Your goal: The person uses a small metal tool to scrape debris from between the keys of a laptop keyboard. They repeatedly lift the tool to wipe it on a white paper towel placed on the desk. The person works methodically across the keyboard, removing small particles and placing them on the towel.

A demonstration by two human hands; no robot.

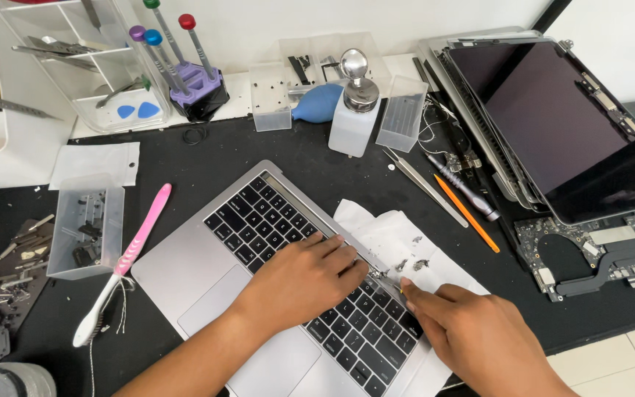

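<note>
2 hands at the laptop base's far edge
Left hand flat on keys, grip spread; right hand pinching a thin tool — white paper beneath.

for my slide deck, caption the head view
Two bare hands, left hand and right hand, work at a laptop keyboard edge.

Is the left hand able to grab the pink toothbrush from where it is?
Probably yes. The left hand rests on the laptop keyboard, and the pink toothbrush lies uncovered on the black mat just left of the laptop, with nothing between them. The clear box beside it leaves the handle free.
</note>
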